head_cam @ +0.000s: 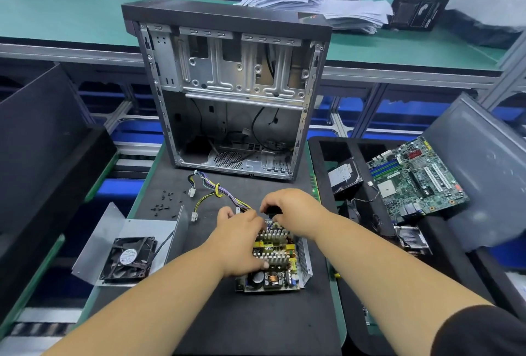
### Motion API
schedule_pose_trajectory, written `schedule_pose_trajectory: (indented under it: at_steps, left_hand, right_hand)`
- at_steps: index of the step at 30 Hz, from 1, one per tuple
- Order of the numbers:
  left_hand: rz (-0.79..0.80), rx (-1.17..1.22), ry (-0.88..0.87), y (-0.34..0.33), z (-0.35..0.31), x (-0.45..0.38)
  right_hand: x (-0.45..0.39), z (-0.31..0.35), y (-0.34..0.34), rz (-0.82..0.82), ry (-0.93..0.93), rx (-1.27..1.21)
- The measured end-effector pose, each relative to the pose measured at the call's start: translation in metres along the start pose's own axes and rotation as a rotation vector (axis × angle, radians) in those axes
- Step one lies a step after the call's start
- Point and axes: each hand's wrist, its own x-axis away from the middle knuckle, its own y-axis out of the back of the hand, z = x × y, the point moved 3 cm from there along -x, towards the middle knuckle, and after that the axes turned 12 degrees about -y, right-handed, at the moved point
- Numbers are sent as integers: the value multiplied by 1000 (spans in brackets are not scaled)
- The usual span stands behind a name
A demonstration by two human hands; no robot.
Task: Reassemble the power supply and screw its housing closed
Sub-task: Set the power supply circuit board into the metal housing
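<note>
Where the dark counter (pixel 250 324) fills the middle of the frame, an empty computer case (pixel 230 90) stands upright at its far edge, open side toward the camera. To the right, a black tray (pixel 321 162) holds a green motherboard (pixel 415 179) tilted against a grey panel, with a hard drive (pixel 344 174) just left of it. In the lower left of the frame lies the bent metal cover (pixel 133 230) of the power supply, and a black fan (pixel 132 259) sits on it.

The power supply board (pixel 274 259) rests in its metal housing base (pixel 306 259) in the centre of the counter, still uncovered, with heat sinks and coils showing. Its bundle of coloured cables (pixel 216 190) runs up and left from the board toward the case, ending in white plugs.

The left hand (pixel 242 241) lies over the left side of the board, thumb touching a heat sink, its fingers curled at the far edge where the cables leave; what they grip I cannot tell. The right hand (pixel 293 210) is at the board's far end, its fingers pinching a small black part (pixel 273 210).

A scatter of small black screws (pixel 165 202) lies left of the cables, well apart from the board.
</note>
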Motion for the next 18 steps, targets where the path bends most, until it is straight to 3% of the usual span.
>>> schedule_pose_trajectory:
  at_steps: [5, 9, 14, 18]
  left_hand:
    - [-28, -11, 7, -2, -1, 3]
    - [-66, 0, 30, -2, 1, 3]
    - [-83, 24, 54, -2, 0, 2]
    - [-154, 125, 44, -1, 2, 7]
  right_hand:
    - [-5, -8, -7, -58, -77, 158]
    - [9, -6, -5, -100, -49, -21]
    - [32, 8, -20, 152, -3, -49]
    - [38, 6, -34, 117, 54, 19]
